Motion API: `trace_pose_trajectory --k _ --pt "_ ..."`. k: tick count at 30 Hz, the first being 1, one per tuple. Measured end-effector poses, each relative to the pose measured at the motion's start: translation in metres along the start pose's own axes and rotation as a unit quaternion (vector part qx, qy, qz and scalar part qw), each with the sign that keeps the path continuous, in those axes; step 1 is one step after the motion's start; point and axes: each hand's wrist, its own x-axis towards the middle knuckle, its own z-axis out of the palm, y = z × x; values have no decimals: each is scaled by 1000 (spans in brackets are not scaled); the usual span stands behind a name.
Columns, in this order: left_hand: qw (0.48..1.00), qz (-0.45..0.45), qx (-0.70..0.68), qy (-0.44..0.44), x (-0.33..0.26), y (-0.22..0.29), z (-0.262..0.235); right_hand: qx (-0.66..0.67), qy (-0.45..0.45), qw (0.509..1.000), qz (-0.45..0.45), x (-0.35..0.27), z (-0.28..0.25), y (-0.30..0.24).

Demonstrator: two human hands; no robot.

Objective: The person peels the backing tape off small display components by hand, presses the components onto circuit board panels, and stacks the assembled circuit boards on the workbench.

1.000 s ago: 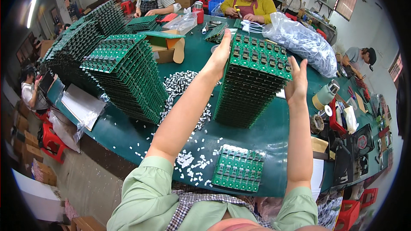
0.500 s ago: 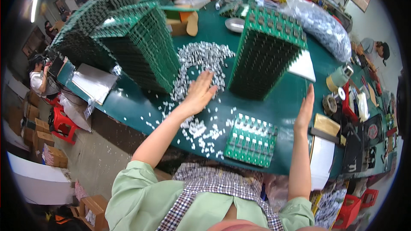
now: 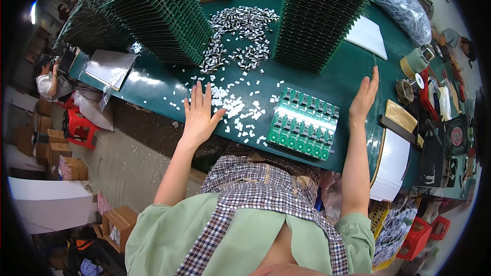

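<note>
My left hand [image 3: 200, 116] is open, palm down with its fingers spread, at the table's near edge beside a scatter of small white pieces [image 3: 232, 105]. A larger heap of small silver-and-white parts [image 3: 238, 25] lies farther back. My right hand [image 3: 363, 99] holds nothing; its fingers are stretched out, the hand turned on edge over the table. Between my hands, nearer the right one, a green circuit board panel [image 3: 303, 122] lies flat, carrying rows of dark components. Behind it rises a tall stack of similar panels [image 3: 319, 20].
More stacked green panels [image 3: 158, 18] stand at the back left. A white sheet [image 3: 367, 37] lies right of the tall stack. Along the right side are a pale green tumbler [image 3: 415, 62], a tape roll [image 3: 419, 81] and a pad of white paper [image 3: 391, 166]. Red stools [image 3: 79, 128] stand on the floor.
My left hand has drawn back from the large heap to the near edge, its fingers now spread. My right hand stays in about the same place. The view has tilted down.
</note>
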Motion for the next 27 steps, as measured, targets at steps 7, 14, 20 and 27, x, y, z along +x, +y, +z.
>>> trace_pose_trajectory --k 7,14,20,27 --pt "999 42 -1 35 15 -2 4 2 -27 1000 12 -2 1 1" --pt "994 105 -33 -11 25 11 2 -1 -35 999 25 0 1 -1" --pt "981 181 -39 -49 33 27 -10 13 -122 992 17 7 -27 -21" --pt "938 291 -78 -171 -1 60 -27 2 -404 912 -74 -26 -37 -113"
